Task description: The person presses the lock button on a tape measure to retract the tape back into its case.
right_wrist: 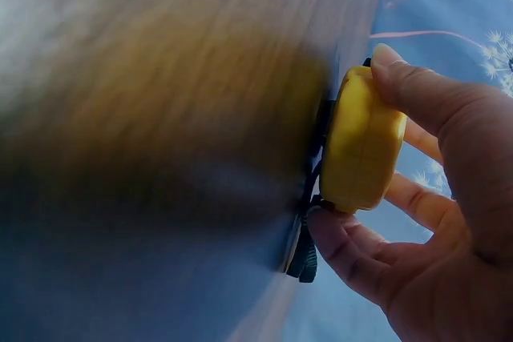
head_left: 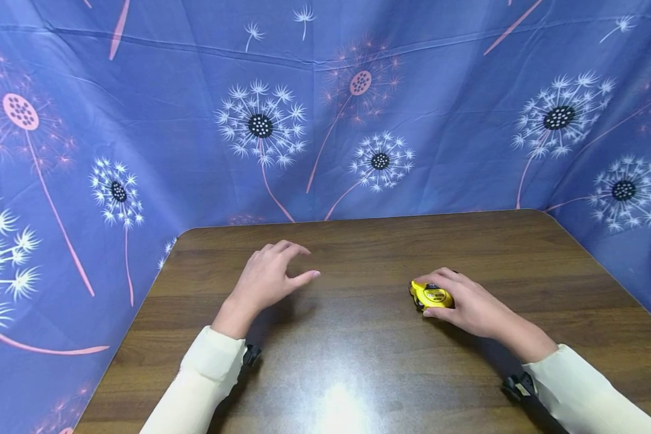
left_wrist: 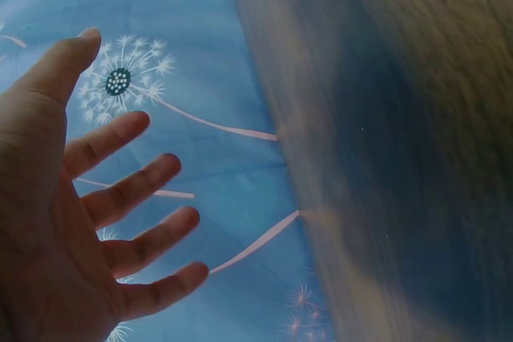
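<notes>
A yellow tape measure (head_left: 431, 296) with black parts is at the right of the table, gripped between the thumb and fingers of my right hand (head_left: 469, 304). Its yellow side and a dark strap (right_wrist: 303, 258) show in the right wrist view, close against the tabletop. Whether it touches the wood I cannot tell. My left hand (head_left: 268, 274) hovers over the left part of the table and holds nothing. In the left wrist view the fingers (left_wrist: 144, 190) of that hand are spread and relaxed, with the thumb apart.
The brown wood-grain table (head_left: 358, 253) has a bright glare spot near its front. Blue cloth (head_left: 195, 120) with a dandelion print hangs behind the table and along both sides. Dark straps with a small device (head_left: 518, 386) sit at the wrists.
</notes>
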Demonstrator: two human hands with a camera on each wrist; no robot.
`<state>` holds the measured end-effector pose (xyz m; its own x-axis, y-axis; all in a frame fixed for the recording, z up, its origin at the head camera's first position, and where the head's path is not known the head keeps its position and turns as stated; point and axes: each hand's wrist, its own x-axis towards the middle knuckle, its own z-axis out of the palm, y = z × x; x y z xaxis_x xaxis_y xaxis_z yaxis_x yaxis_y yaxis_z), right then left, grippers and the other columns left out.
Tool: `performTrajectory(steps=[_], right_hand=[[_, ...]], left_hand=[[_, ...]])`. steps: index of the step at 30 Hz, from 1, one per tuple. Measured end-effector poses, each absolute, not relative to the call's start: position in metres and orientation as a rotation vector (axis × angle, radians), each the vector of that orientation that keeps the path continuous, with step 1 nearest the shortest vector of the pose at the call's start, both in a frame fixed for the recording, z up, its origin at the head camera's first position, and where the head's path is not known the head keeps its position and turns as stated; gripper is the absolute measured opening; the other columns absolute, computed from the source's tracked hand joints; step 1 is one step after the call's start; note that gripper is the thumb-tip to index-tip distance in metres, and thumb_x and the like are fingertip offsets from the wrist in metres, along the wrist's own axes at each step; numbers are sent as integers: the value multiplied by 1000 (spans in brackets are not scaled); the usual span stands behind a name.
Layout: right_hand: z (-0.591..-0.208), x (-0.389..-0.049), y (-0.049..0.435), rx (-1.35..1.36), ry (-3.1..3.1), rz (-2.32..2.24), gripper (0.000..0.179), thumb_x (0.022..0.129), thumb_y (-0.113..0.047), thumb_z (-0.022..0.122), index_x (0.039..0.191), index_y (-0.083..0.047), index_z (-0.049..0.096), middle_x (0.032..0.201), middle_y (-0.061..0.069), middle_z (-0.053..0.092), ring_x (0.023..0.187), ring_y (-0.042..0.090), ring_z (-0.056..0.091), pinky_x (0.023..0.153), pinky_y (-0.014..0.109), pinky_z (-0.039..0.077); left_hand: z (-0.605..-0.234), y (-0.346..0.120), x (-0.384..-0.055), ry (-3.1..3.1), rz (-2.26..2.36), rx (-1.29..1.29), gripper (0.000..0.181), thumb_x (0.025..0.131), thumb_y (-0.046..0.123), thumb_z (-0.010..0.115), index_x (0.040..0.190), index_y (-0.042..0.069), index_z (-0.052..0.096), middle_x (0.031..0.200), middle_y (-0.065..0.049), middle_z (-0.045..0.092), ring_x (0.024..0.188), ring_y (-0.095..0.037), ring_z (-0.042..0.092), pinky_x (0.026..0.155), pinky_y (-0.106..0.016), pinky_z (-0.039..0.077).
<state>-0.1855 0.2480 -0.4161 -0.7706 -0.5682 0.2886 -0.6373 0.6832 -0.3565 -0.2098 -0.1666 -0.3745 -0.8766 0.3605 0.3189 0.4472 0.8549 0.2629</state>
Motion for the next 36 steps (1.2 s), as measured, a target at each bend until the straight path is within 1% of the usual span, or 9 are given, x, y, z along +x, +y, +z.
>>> performTrajectory(steps=[5,9,13,16,24,28,31,33,36], right_hand=[[-416,-183,256,952,-2750,656,60,84,-27,88,138,-20,62,122,-5,63,105,19,61,84,47,51],[-414,-182,265,938,-2778,646,66,80,-26,91,138,-18,61,121,-3,64,107,25,61,87,51,50],[-410,-181,273,939,-2805,647,67,78,-27,92,137,-16,62,119,-2,64,107,29,60,86,54,49],[-410,-180,277,946,-2815,649,66,78,-30,92,136,-17,62,118,-2,63,107,29,60,85,53,49],[-413,-178,284,913,-2828,652,67,77,-34,92,136,-19,62,119,-1,63,106,29,60,85,53,48],[-415,-177,285,923,-2795,645,67,77,-32,92,136,-18,62,120,1,64,104,28,59,83,51,48],[-413,-175,284,910,-2805,648,69,80,-36,90,139,-17,60,125,4,63,107,30,57,84,53,48],[-409,-175,282,872,-2823,656,71,83,-41,87,143,-16,58,132,9,60,114,36,54,88,58,46],[-401,-177,276,795,-2852,649,75,90,-46,80,151,-16,50,149,18,48,130,48,44,97,70,36]], left_hand=[[-374,-170,-206,-2837,-451,-565,66,90,72,63,135,24,67,136,-2,62,120,-36,60,96,-57,47],[-374,-173,-204,-2872,-415,-555,74,90,75,59,142,23,62,143,-5,57,129,-38,54,102,-60,43],[-375,-175,-204,-2902,-390,-559,81,90,78,56,149,24,55,155,-12,48,140,-41,44,109,-65,35],[-375,-177,-204,-2936,-381,-540,85,89,80,55,154,25,50,161,-14,39,147,-43,34,114,-67,27],[-377,-181,-202,-2983,-359,-486,93,88,84,49,160,27,39,168,-16,23,152,-48,17,115,-74,13],[-378,-183,-201,-3000,-327,-460,95,88,84,49,162,27,35,169,-17,18,153,-49,13,114,-75,10],[-380,-185,-200,-3000,-283,-444,95,89,83,50,163,25,34,170,-18,16,153,-50,10,114,-76,8],[-382,-187,-200,-2999,-245,-428,96,88,83,50,163,25,32,170,-19,14,153,-50,7,113,-77,6],[-384,-188,-201,-3003,-190,-394,100,87,84,49,164,25,28,170,-20,9,153,-51,2,112,-78,3]])
